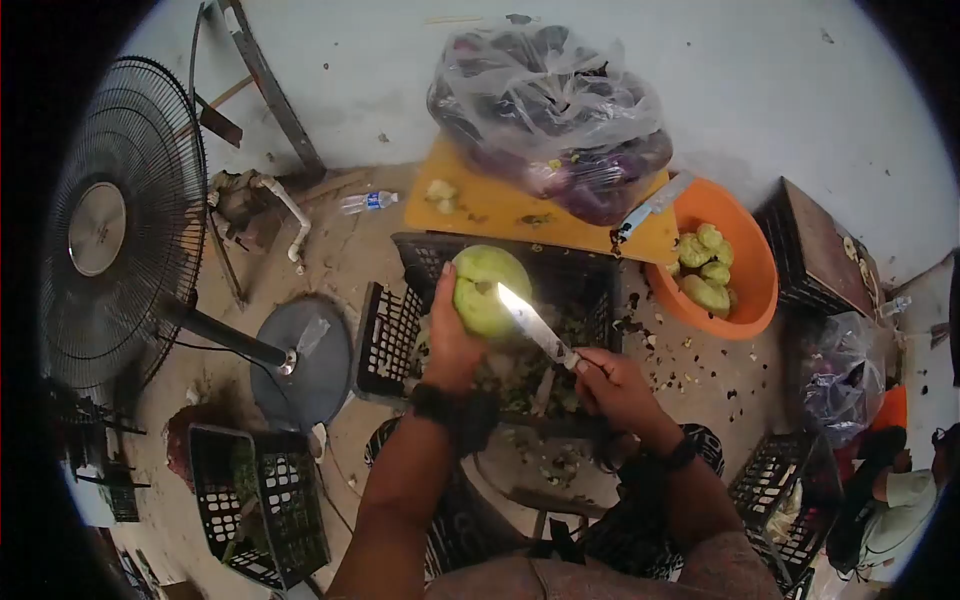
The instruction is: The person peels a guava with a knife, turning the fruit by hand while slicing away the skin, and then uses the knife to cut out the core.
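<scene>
Head view: my left hand (450,340) grips one green chayote (490,290) above the black crate (500,320). My right hand (615,385) is closed on one knife (535,325), blade touching the fruit. One orange basin (735,265), right of the crate, holds about five peeled pieces. Open floor lies left.

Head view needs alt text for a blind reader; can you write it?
A person's left hand holds a pale green fruit over a black crate while the right hand sets a knife against it. An orange bowl of peeled pieces sits nearby.
</scene>
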### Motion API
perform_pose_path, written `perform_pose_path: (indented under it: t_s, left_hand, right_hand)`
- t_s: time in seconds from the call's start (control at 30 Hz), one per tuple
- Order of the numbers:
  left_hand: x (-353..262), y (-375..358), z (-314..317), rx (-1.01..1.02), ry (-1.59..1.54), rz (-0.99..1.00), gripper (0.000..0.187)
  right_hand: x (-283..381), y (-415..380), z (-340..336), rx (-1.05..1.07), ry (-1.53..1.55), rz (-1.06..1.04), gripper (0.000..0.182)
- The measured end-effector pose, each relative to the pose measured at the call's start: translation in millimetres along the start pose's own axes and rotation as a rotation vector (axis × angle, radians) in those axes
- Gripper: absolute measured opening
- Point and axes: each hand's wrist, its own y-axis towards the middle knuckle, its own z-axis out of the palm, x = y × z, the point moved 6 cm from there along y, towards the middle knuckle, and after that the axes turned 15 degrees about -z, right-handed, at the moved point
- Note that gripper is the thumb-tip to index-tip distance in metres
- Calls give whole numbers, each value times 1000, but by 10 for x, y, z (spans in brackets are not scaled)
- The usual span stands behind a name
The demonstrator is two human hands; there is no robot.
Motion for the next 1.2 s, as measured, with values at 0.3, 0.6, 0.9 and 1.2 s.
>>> perform_pose_path:
  t_s: [0.3,0.6,0.9,1.2]
  left_hand:
    - [215,179,-151,-125,-518,-312,32]
    - [51,137,-162,-227,-45,-188,37]
    - [83,129,-134,-142,190,-209,38]
    - [164,104,-110,-33,289,-367,37]
  right_hand:
    - [-52,-45,-111,84,-68,12,26]
    - [-54,-102,-352,196,-171,21,22]
    - [-138,-125,-364,267,-260,-57,20]
    - [-18,-179,-285,283,-260,-59,22]
